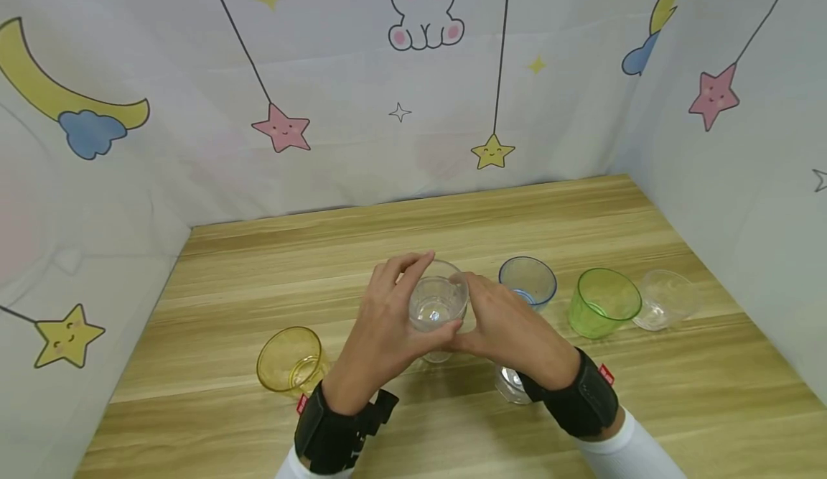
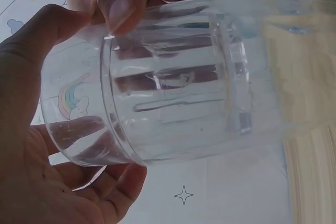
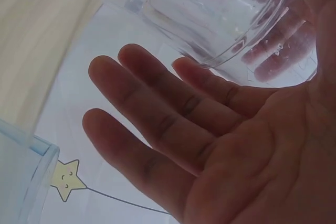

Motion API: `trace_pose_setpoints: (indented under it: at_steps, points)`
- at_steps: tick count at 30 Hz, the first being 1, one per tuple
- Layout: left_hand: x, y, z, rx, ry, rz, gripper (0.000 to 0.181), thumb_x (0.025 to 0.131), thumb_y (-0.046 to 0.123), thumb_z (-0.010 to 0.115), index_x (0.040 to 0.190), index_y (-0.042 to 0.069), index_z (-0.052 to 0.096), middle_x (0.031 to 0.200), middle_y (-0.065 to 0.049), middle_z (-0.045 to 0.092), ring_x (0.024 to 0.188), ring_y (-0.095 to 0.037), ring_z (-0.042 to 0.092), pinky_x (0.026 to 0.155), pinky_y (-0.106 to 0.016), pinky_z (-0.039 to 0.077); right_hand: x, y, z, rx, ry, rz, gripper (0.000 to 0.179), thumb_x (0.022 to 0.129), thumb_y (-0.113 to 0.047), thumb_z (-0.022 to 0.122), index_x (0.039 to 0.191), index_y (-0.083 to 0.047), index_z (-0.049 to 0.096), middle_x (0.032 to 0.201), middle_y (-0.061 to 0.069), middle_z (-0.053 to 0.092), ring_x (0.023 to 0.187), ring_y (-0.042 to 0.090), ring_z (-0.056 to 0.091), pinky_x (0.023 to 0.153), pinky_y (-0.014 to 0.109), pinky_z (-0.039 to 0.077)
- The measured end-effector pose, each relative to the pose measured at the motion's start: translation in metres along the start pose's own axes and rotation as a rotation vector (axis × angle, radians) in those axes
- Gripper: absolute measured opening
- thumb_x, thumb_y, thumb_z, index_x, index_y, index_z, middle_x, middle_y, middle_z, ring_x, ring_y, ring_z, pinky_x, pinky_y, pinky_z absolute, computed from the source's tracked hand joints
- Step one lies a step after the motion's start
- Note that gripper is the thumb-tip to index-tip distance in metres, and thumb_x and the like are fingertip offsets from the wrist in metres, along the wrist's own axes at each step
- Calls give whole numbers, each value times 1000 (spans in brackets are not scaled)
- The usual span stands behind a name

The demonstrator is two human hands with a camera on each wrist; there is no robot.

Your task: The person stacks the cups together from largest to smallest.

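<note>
Two clear cups appear nested, one in the other, upright in front of me. My left hand (image 1: 388,314) grips the upper clear cup (image 1: 439,299), its thumb on the near side and fingers round the far side. Against the right side of the stack my right hand (image 1: 510,324) holds on with thumb and index finger. In the right wrist view its other fingers (image 3: 152,114) stretch out past the clear cup (image 3: 205,19). The lower clear cup (image 2: 173,93) shows ribbed walls in the left wrist view. Its base is partly hidden by my hands in the head view.
A yellow cup (image 1: 288,359) stands at left. A blue-rimmed cup (image 1: 528,281) and a green cup (image 1: 604,303) stand at right, beside a tilted clear cup (image 1: 665,299). Another clear piece (image 1: 512,386) is partly under my right wrist. Printed cloth walls (image 1: 362,170) border the wooden table (image 1: 226,271).
</note>
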State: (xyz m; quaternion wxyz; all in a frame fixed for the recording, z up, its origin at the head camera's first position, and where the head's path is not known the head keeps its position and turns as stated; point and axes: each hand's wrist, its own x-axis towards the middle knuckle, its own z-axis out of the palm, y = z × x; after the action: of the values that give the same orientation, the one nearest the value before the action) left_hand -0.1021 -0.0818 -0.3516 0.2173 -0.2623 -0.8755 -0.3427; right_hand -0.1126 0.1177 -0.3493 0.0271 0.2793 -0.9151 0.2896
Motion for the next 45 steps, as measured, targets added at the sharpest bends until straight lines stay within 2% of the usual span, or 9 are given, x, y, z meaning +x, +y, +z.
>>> trace_pose_setpoints:
  at_steps: [5,13,20,28,37,45]
  points:
    - [0,0,1,-8,-16,-7,84,74,39,88,143,5,54,134,-9,53,124,-24,49,98,-44,48,-1,0,-1,-43,-18,22,80,79,-48,85,135,0,54,118,13,67,101,25,66,80,41,56]
    - [-1,-2,2,-19,-42,-29,85,75,41,87,145,7,52,134,-9,51,121,-23,50,95,-42,50,-6,2,-8,-108,-6,-26,72,80,-42,85,133,-1,57,122,14,66,106,29,66,82,45,56]
    - [-1,-6,4,-24,-40,-42,89,74,40,88,146,7,50,134,-11,51,121,-24,51,95,-42,51,-7,1,-16,-110,-30,-14,81,78,-49,85,136,-1,56,129,15,64,114,30,64,89,46,54]
    - [-1,-6,7,-18,-24,-23,93,70,37,91,147,5,49,133,-12,49,116,-26,52,90,-42,53,-10,4,-20,-133,-39,6,84,78,-49,85,139,1,54,132,17,62,118,33,61,93,49,52]
    - [-2,-7,8,-55,-38,-69,105,69,37,92,153,4,39,132,-14,48,113,-25,54,88,-42,54,-11,3,-24,-115,-81,41,86,79,-52,83,142,-1,52,135,18,60,120,35,60,94,52,51]
    - [-3,-8,10,-79,-45,-110,104,68,38,92,151,4,40,130,-12,50,113,-24,55,86,-41,53,-15,2,-26,-118,-97,62,89,78,-55,82,143,-2,52,136,18,59,120,36,59,93,54,50]
